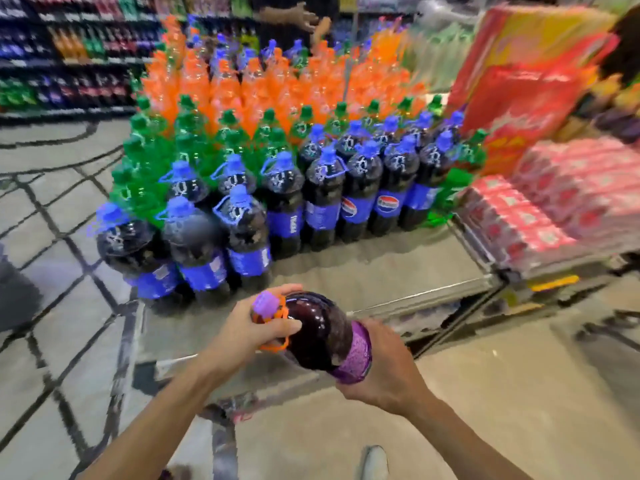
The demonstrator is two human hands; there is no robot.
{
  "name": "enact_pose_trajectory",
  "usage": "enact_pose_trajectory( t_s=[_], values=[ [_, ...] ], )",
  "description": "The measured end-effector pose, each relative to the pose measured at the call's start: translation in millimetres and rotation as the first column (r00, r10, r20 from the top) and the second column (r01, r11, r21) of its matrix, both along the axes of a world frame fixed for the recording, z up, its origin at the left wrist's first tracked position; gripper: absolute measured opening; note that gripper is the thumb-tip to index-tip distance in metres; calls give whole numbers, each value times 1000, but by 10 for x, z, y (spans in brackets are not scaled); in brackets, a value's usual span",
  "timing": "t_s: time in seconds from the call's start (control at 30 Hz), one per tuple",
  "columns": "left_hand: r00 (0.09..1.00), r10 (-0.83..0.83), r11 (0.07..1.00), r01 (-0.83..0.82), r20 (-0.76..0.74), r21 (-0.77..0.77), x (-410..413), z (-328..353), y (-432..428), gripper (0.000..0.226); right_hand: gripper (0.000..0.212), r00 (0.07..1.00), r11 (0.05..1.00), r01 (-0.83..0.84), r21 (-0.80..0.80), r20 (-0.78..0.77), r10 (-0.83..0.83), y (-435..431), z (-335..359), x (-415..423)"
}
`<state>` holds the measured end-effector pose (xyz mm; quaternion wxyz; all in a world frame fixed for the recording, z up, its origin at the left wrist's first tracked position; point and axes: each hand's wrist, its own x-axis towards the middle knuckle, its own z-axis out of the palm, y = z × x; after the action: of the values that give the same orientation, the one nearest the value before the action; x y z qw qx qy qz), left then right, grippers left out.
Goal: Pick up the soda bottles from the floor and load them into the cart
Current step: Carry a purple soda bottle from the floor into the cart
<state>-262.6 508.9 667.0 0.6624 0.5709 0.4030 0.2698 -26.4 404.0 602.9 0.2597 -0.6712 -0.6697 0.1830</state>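
- Left hand [256,332] gripped the neck of the dark soda bottle [318,332], lower centre.
- Right hand [382,370] gripped its purple-label end; bottle tilted, held over the near edge of the cart [363,271].
- Blue-capped bottles [322,202] stood on the cart, mid-frame.

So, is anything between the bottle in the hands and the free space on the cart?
Nothing visible does. The left hand and right hand hold the purple-capped bottle just before the cart deck, bare up to the blue-labelled bottles.
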Motion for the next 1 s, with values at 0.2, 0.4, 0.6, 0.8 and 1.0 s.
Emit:
enact_pose_trajectory(
  t_s=[0.2,0.4,0.6,0.8,1.0],
  values=[
    [919,-389,914,393,-60,101,1959,48,-63,84,66,892,896,443,33,-115,-437,-871,192,1210],
    [756,-647,740,654,-100,159,3623,94,-429,90,59,764,775,631,-39,-147,-629,-1718,372,2373],
    [635,-765,608,767,-106,203,4959,132,-780,83,77,659,675,735,-70,-160,-735,-2239,270,3402],
    [463,-867,428,881,-183,203,6240,164,-911,79,82,520,545,835,-73,-217,-826,-2513,158,4252],
    [288,-939,252,948,-188,197,7684,164,-937,84,92,351,372,925,-78,-207,-913,-2525,96,5188]
  ],
)
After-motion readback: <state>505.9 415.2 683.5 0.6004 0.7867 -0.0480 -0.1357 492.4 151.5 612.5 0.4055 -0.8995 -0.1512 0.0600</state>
